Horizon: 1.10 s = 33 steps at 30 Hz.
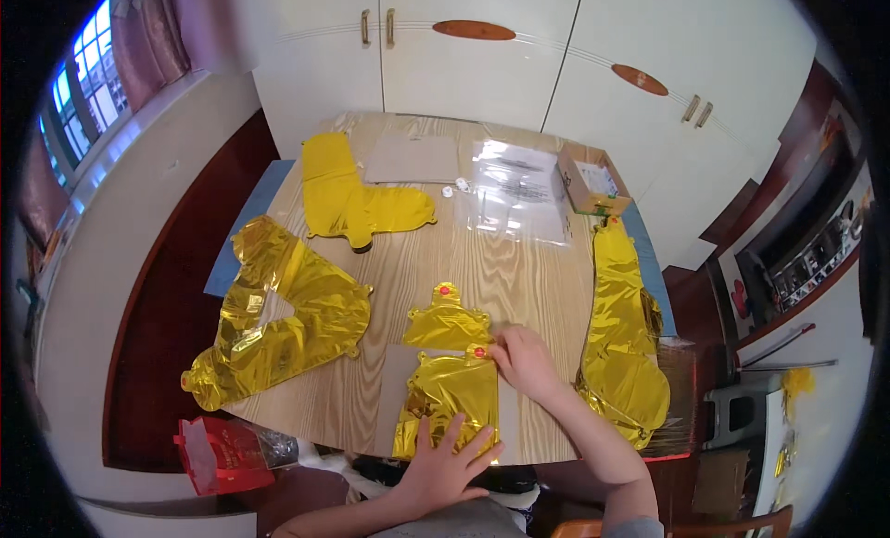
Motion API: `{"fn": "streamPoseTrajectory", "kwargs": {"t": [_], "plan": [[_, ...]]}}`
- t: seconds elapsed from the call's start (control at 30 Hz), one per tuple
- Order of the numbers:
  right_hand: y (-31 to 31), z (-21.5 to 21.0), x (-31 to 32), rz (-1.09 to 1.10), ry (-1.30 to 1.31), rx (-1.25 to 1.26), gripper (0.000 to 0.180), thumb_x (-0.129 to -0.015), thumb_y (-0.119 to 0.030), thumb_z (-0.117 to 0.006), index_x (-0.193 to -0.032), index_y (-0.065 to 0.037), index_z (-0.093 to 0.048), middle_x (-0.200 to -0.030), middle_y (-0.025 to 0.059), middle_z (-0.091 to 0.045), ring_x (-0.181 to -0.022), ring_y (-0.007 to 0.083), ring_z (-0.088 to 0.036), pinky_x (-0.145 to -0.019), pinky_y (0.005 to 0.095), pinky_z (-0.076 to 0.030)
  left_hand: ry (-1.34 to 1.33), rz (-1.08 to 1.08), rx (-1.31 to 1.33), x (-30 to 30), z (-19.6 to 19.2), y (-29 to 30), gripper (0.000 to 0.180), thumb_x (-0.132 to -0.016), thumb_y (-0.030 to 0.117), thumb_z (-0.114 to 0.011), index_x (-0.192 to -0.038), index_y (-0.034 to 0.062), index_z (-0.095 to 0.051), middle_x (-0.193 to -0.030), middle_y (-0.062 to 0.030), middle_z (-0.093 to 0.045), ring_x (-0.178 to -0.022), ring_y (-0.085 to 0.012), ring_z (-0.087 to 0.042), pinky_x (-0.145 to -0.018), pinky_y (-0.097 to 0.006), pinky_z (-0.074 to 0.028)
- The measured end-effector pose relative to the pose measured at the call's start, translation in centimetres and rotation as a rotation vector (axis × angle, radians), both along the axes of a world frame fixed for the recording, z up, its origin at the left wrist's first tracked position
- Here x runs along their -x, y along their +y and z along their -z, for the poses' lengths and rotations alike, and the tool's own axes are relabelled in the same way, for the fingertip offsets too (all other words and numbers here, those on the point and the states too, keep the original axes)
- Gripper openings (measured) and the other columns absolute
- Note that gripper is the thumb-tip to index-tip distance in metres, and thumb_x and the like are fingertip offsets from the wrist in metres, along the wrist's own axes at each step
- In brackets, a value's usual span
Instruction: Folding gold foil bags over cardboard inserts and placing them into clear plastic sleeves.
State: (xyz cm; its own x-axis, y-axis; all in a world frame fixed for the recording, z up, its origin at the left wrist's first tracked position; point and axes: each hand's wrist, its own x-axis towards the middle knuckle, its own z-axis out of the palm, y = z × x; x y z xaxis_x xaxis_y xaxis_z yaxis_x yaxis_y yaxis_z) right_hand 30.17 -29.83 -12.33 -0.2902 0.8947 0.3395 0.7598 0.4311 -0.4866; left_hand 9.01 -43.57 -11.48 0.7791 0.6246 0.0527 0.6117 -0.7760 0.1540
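Note:
A flat gold foil balloon (pixel 456 390) lies folded over a grey cardboard sheet (pixel 390 390) at the table's near edge. My left hand (pixel 442 468) rests on its lower part with fingers spread flat. At its upper right corner, beside a tab with a red dot, my right hand (pixel 526 360) has its fingers closed on the foil edge. Just beyond lies another stretch of gold foil (pixel 449 325) with a red-dotted tab; whether it belongs to the same balloon I cannot tell.
More flat gold foil balloons lie at the left (pixel 324 315), far left (pixel 329 181) and right edge (pixel 616 325). Toward the back are a cardboard piece (pixel 413 158), a clear plastic sheet (pixel 519 195) and an open box (pixel 593 181). A red bag (pixel 221 454) stands below the table's left side.

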Motion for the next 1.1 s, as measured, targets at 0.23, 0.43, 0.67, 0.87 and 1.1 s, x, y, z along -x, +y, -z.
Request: {"fn": "streamPoseTrajectory", "kwargs": {"t": [0.23,0.43,0.67,0.87,1.1], "plan": [[1.1,-1.4,-2.4,-0.135,0.048,0.304,0.016,-0.084,-0.005,-0.059,-0.099,-0.002,-0.056,-0.083,0.0153,-0.061,-0.081,0.0314,-0.059,-0.073,0.0388,-0.048,0.056,0.025,-0.038,-0.1,-0.2,0.3,0.075,-0.082,0.072,-0.05,-0.144,0.0309,-0.043,-0.148,-0.0065,-0.039,-0.128,-0.0462,-0.039,-0.089,-0.079,-0.03],[0.9,-2.8,-3.2,-0.237,0.387,0.61,0.026,-0.083,0.002,-0.061,-0.108,-0.005,-0.058,-0.08,0.004,-0.056,-0.076,0.0137,-0.053,-0.07,0.027,-0.045,0.055,-0.024,-0.023,-0.3,-0.3,0.0,0.079,-0.077,0.07,-0.059,-0.144,0.0314,-0.043,-0.15,-0.0028,-0.037,-0.132,-0.0415,-0.035,-0.09,-0.076,-0.032],[2.8,-2.7,-8.5,0.24,0.488,0.394,0.028,-0.086,0.002,-0.058,-0.113,-0.004,-0.063,-0.091,0.0036,-0.063,-0.08,0.011,-0.058,-0.07,0.0278,-0.049,0.003,-0.034,-0.037,-0.3,-0.1,0.0,0.078,-0.076,0.073,-0.056,-0.14,0.0291,-0.049,-0.144,-0.0113,-0.042,-0.127,-0.0483,-0.037,-0.089,-0.08,-0.028],[3.3,-2.1,-20.2,0.521,0.528,0.112,0.024,-0.085,-0.006,-0.065,-0.108,-0.001,-0.062,-0.091,0.0097,-0.064,-0.08,0.0172,-0.062,-0.068,0.032,-0.051,0.022,-0.039,-0.034,-0.5,-0.2,-0.1,0.079,-0.074,0.073,-0.059,-0.139,0.0286,-0.05,-0.143,-0.0145,-0.041,-0.127,-0.0502,-0.037,-0.09,-0.08,-0.027],[0.7,2.4,-20.8,0.623,0.015,-0.079,0.023,-0.082,-0.006,-0.061,-0.105,-0.001,-0.062,-0.097,0.0202,-0.062,-0.089,0.0369,-0.061,-0.078,0.0431,-0.05,0.038,-0.028,-0.046,-0.6,0.1,-0.1,0.082,-0.072,0.074,-0.06,-0.14,0.0291,-0.048,-0.144,-0.0151,-0.038,-0.127,-0.0515,-0.037,-0.089,-0.081,-0.027]]}}
